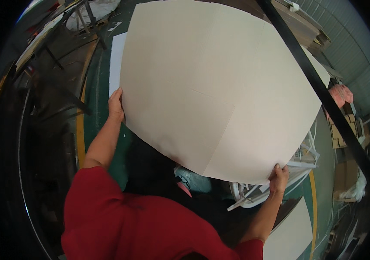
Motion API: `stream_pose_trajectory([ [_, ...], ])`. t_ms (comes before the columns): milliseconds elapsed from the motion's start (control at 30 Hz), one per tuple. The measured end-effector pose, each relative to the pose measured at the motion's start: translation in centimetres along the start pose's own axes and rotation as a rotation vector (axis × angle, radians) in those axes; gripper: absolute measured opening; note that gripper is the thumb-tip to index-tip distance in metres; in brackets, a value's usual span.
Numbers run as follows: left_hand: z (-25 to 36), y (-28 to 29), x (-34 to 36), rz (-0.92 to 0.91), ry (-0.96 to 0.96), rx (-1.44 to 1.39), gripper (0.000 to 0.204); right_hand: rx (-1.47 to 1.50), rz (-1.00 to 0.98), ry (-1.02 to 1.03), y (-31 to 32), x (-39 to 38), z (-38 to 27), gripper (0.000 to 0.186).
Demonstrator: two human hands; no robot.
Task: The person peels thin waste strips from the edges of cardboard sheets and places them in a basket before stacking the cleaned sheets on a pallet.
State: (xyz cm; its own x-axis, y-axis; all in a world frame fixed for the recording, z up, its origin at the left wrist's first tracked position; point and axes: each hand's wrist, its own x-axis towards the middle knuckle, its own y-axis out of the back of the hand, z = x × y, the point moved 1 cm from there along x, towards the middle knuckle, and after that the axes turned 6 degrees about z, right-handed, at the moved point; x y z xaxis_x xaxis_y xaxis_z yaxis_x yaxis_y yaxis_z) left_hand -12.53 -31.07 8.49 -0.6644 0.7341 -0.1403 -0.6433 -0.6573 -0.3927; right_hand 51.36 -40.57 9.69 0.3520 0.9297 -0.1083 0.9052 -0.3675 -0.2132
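A large, pale beige sheet of cardboard [202, 65] spreads out in front of me, with faint crease lines across its face. My left hand [116, 105] grips its left edge, thumb over the top face and the other fingers mostly out of sight. At the near right corner my right hand [279, 177] pinches the sheet, its thumb on top and its fingers partly hidden beneath. A white sheet [116, 60] sticks out past the cardboard's left edge. What lies under the rest of the cardboard is hidden.
A black bar [306, 69] crosses the upper right, over the cardboard. White metal frames [254, 199] stand below the right side, near another pale sheet [295, 229]. Cardboard boxes [345, 177] and a pink bundle [341, 95] sit at the right. Dark metal legs [55, 58] stand left.
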Motion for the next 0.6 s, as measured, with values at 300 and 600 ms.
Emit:
stream_pose_trajectory([
  [300,10.5,-8.2,10.1,-0.041,-0.470,0.245,0.045,0.188,0.075,0.288,-9.5,0.4,-4.0,0.039],
  [600,13.8,-18.8,0.1,-0.412,-0.150,-0.145,0.068,0.148,0.075,0.823,-29.4,2.2,-10.1,0.017],
])
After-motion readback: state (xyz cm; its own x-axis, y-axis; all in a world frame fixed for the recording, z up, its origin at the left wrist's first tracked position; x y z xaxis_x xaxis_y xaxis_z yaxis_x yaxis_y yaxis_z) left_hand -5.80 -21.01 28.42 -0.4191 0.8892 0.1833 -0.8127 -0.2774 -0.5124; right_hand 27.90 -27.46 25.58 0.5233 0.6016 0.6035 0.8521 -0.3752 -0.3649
